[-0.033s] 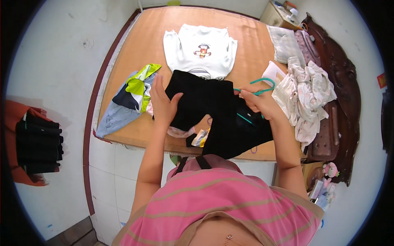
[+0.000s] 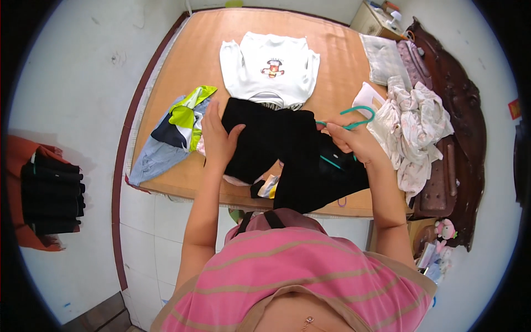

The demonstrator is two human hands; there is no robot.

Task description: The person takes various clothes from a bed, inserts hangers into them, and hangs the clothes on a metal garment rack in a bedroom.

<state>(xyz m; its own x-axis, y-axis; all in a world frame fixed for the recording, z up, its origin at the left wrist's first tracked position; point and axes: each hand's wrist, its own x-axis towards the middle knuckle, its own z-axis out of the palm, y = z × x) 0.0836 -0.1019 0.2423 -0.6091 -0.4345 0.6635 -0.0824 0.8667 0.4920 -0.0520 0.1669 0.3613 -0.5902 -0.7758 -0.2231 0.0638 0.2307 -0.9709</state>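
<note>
Black trousers (image 2: 298,149) spread in front of me over the near part of the bed, one leg toward the left and the rest falling toward my body. My right hand (image 2: 354,138) closes around a teal hanger (image 2: 362,112) at the trousers' right side. The hook curls up above my fingers, and a teal bar shows lower against the black cloth. At the trousers' left edge, my left hand (image 2: 220,135) rests with fingers stretched out and thumb apart, not gripping. Beyond the trousers lies a white long-sleeved top (image 2: 271,66) with a printed figure.
Blue denim (image 2: 157,157) and a lime-green, navy and white garment (image 2: 185,116) lie at left on the bed (image 2: 193,55). Pale patterned clothes (image 2: 417,122) are heaped at right by the dark wooden headboard (image 2: 470,110). Black clothes (image 2: 50,193) sit on orange cloth at far left.
The trousers have shifted slightly; their left part hangs a little lower and the gap between the legs has narrowed. The hanger hook has moved slightly right. Both hands are nearly still.
</note>
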